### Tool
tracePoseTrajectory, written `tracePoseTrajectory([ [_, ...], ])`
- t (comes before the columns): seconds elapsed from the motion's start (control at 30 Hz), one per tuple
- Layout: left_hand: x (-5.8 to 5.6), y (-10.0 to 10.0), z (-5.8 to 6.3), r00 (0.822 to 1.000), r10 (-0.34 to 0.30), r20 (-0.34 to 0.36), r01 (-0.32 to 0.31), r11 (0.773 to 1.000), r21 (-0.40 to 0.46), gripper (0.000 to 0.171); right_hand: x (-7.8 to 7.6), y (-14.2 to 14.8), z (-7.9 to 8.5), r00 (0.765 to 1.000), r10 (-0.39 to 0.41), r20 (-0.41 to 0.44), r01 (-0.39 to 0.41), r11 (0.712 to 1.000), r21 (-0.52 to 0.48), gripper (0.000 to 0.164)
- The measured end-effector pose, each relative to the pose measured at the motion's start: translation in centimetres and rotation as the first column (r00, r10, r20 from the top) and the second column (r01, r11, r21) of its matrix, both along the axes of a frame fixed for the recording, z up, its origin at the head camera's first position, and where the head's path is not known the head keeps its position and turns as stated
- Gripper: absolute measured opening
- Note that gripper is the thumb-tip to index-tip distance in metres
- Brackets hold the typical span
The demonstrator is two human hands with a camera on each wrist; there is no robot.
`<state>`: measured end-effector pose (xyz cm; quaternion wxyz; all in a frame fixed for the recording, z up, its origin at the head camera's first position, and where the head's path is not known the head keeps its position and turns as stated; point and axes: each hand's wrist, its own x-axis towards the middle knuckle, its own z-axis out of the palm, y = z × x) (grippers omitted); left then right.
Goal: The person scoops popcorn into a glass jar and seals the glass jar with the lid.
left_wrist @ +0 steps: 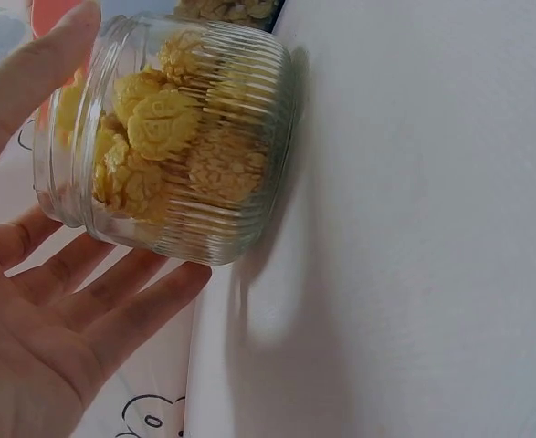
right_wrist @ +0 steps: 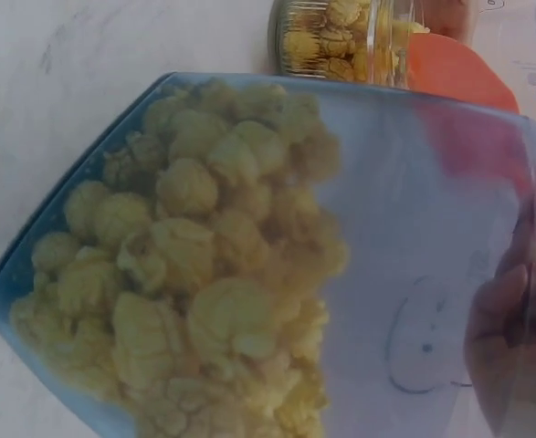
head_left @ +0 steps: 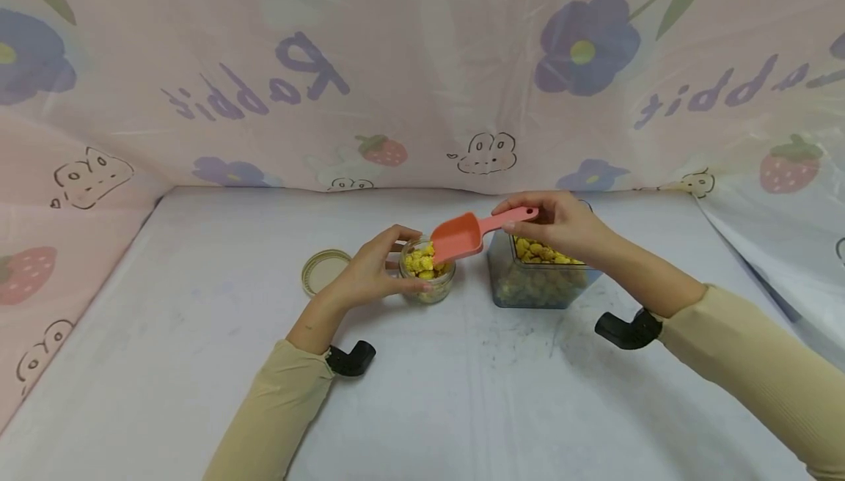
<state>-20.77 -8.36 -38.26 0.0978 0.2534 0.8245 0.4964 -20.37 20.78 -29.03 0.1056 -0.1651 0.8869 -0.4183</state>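
Note:
My left hand (head_left: 370, 268) holds a small glass jar (head_left: 434, 294) upright on the table, thumb on the near side and fingers on the far side. Yellow popcorn (head_left: 419, 261) fills it up to the mouth. In the left wrist view the jar's ribbed wall (left_wrist: 240, 173) shows popcorn inside. My right hand (head_left: 568, 224) pinches the handle of a coral-pink scoop (head_left: 458, 235), whose tilted front edge overlaps the jar's mouth. Beneath the right hand stands a clear bluish plastic container (head_left: 528, 290) of popcorn, large in the right wrist view (right_wrist: 386, 182).
A round jar lid (head_left: 325, 273) lies on the white table (head_left: 422, 393) left of the jar, close behind the left hand. A printed pink cloth (head_left: 422, 85) hangs behind and at the sides. Each wrist carries a black mount (head_left: 353, 360).

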Motion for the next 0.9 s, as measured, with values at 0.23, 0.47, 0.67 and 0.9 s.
tracePoseTrajectory([
  [0.23,0.0,0.1,0.1,1.0,0.006,-0.001,-0.006,1.0,-0.014,0.069,0.2,0.9,0.3,0.999,0.002,-0.036,-0.002,1.0,-0.001,0.029],
  [0.47,0.1,0.2,0.5,1.0,0.011,0.006,-0.01,0.999,-0.04,0.069,0.5,2.2,0.2,0.999,-0.016,-0.049,0.013,0.998,-0.06,0.031],
  [0.67,0.1,0.3,0.6,1.0,0.012,0.009,-0.011,0.998,-0.065,0.071,1.2,2.7,-0.1,0.994,-0.102,-0.023,0.099,0.989,-0.109,0.032],
  [0.9,0.2,0.2,0.8,0.998,-0.03,-0.059,0.025,0.996,-0.09,0.083,2.0,3.3,-0.4,0.988,-0.155,0.014,0.153,0.946,-0.286,0.02],
])
